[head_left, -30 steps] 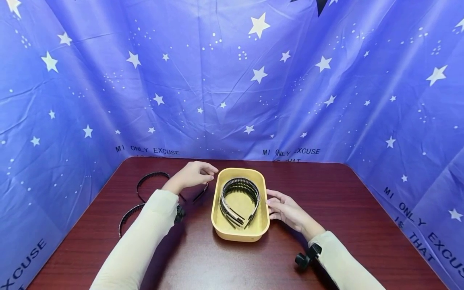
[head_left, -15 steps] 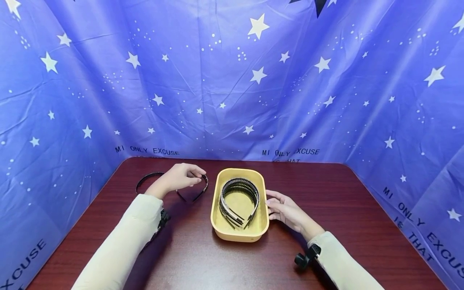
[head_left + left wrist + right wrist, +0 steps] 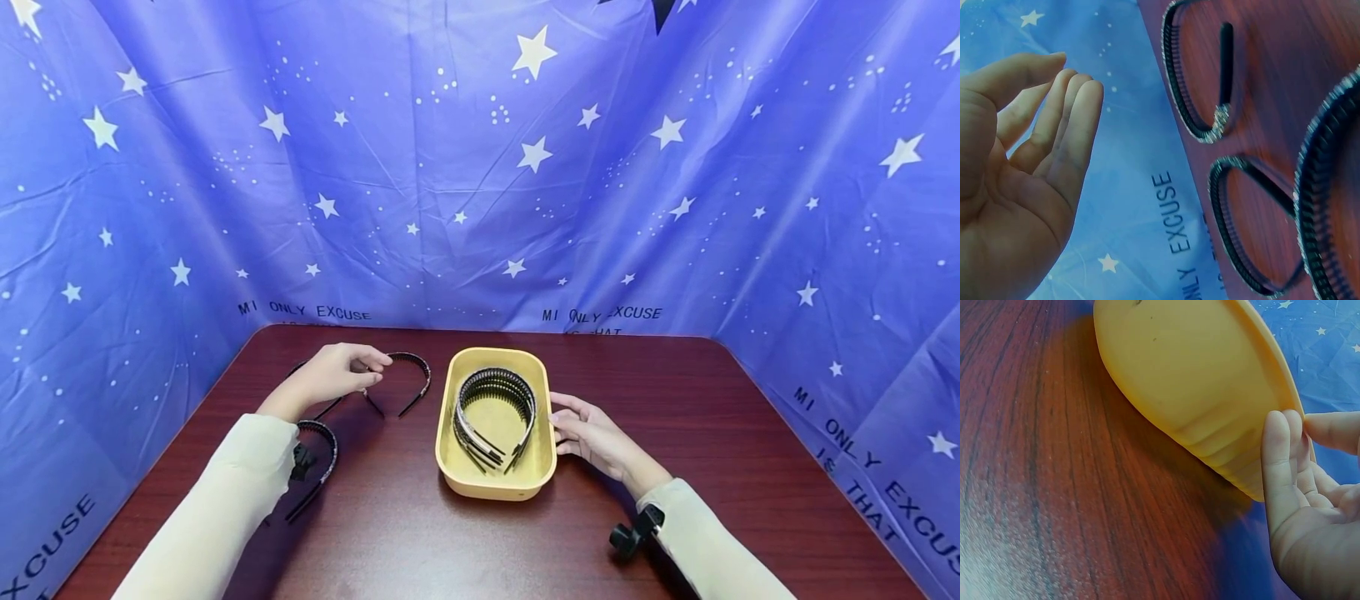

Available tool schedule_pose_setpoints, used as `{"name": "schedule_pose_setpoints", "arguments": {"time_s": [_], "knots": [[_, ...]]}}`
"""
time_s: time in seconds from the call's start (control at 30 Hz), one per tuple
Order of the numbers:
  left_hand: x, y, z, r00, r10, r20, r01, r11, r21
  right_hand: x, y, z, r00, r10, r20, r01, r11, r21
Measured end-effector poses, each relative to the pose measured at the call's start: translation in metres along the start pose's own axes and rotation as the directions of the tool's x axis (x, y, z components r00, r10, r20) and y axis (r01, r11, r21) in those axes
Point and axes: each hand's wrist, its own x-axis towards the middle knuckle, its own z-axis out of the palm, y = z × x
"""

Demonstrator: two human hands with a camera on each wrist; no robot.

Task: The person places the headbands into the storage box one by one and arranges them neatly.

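Note:
Over the table's left side, my left hand (image 3: 337, 372) hangs in the air with fingers extended and nothing held, its palm (image 3: 1022, 212) showing in the left wrist view. Black toothed headbands with glittery outer edges lie below: one (image 3: 429, 373) past the fingertips, another (image 3: 334, 454) near the sleeve, partly covered, and a third mostly behind the hand. The left wrist view also shows a headband (image 3: 1222, 222) on the wood. My right hand (image 3: 592, 433) touches the right wall of a yellow tub (image 3: 497, 490), fingertips (image 3: 1277, 425) against its outside. Several nested headbands (image 3: 495, 383) lie in the tub.
The dark red wooden table (image 3: 637, 375) carries everything. Close behind and at its sides hangs a blue curtain (image 3: 465, 167) printed with stars. A black wrist mount (image 3: 637, 531) sits on the right sleeve.
My left hand has moved left, away from the tub, uncovering the far headband and part of the near one. The right hand and tub have stayed in place.

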Motion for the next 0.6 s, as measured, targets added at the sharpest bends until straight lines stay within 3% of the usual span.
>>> {"name": "schedule_pose_setpoints", "arguments": {"time_s": [0.43,0.6], "knots": [[-0.032,-0.022,-0.018,0.998,-0.042,-0.05,0.043,0.999,0.012,0.0,0.0,0.0,1.0,-0.003,0.01,0.002,1.0,0.003],[-0.044,-0.028,-0.024,0.996,-0.048,-0.08,0.055,0.995,0.082,0.0,0.0,0.0,1.0,-0.003,0.013,0.003,1.0,0.005]]}}
